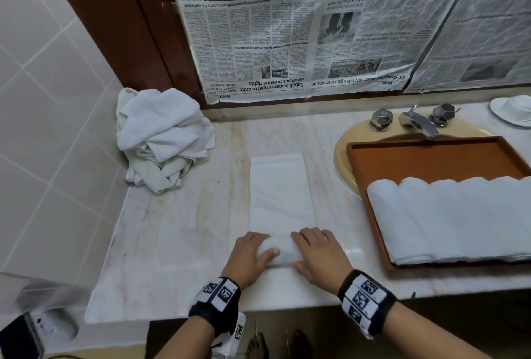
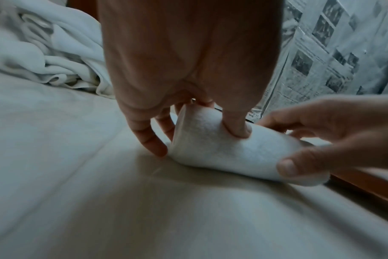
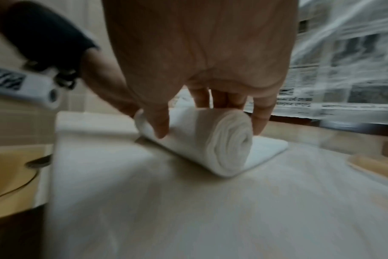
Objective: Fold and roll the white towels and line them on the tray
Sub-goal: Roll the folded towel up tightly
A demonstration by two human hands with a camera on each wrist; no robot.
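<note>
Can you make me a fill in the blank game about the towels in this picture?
1. Both hands, the left hand and the right hand, are rolling up a towel of the colour ____.
2. The rolled towels lie side by side on the brown ____.
3. The messy pile of towels sits in the corner to the ____ of the hands.
4. The tray sits over the ____.

Missing words: white; tray; left; sink

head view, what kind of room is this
Most likely a bathroom, perhaps in a hotel or spa: a marble-look counter holds an oval basin with a chrome tap, beside a tiled wall. A tray of rolled towels suggests guest service.
</note>
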